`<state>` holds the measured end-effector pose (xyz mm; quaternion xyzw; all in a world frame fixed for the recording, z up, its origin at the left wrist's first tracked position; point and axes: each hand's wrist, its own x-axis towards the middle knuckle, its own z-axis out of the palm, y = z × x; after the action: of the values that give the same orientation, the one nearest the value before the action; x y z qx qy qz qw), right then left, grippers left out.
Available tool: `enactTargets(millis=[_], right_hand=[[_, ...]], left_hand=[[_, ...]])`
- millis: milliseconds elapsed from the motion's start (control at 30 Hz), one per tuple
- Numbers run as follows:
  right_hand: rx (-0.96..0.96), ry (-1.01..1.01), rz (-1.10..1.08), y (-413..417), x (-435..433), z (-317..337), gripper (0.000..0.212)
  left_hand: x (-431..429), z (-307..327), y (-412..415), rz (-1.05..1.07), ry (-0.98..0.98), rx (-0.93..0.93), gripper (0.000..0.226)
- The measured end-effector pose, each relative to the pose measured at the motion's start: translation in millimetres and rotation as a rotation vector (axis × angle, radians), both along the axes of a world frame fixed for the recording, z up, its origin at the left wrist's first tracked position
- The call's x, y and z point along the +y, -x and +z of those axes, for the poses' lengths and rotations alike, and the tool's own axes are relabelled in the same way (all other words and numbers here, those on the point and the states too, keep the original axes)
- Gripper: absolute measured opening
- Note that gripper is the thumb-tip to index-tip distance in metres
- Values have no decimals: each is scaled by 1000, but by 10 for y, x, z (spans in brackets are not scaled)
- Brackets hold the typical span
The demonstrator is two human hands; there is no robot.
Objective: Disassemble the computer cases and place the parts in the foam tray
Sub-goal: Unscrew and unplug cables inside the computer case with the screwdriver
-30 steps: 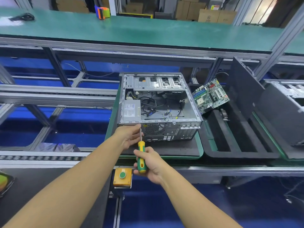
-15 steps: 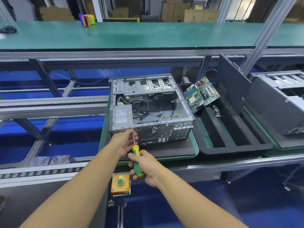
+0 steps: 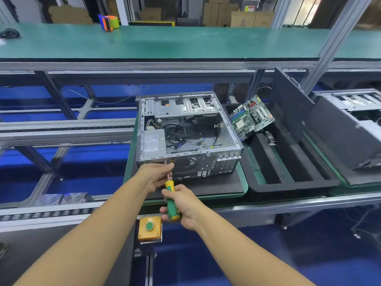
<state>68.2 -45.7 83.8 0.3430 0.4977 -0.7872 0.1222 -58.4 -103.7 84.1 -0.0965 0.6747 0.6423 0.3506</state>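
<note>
An open grey computer case (image 3: 188, 133) lies on its side on a green-edged pallet (image 3: 244, 183), its rear panel toward me. Inside are a power supply (image 3: 154, 144) at the left and loose cables. My right hand (image 3: 181, 205) grips the green and yellow handle of a screwdriver (image 3: 171, 200). The tip points at the case's rear left corner. My left hand (image 3: 157, 174) pinches the metal shaft near the tip. A green motherboard (image 3: 251, 116) leans in the black foam tray (image 3: 288, 183) to the right.
A second case (image 3: 350, 129) lies at the far right behind a dark side panel (image 3: 288, 108). A yellow box with a green button (image 3: 149, 227) hangs on the bench's front rail. A green shelf (image 3: 185, 42) runs above, and roller conveyor rails (image 3: 61, 131) lie to the left.
The view has shifted a little, so the case sits further right. Both hands stay on the screwdriver at the case's rear left corner.
</note>
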Motion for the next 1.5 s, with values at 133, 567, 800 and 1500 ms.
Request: enactTargets(millis=[133, 567, 800, 1500], right_hand=[[11, 220, 1, -22, 60, 75, 30], [17, 75, -34, -25, 11, -33, 20], [20, 157, 15, -16, 51, 5, 27], [248, 415, -84, -77, 395, 152, 11]], left_hand=[[-29, 24, 40, -24, 11, -16, 14], [-25, 27, 42, 103, -115, -112, 4], [-10, -34, 64, 128, -111, -105, 10], [-216, -93, -12, 189, -175, -262, 37]])
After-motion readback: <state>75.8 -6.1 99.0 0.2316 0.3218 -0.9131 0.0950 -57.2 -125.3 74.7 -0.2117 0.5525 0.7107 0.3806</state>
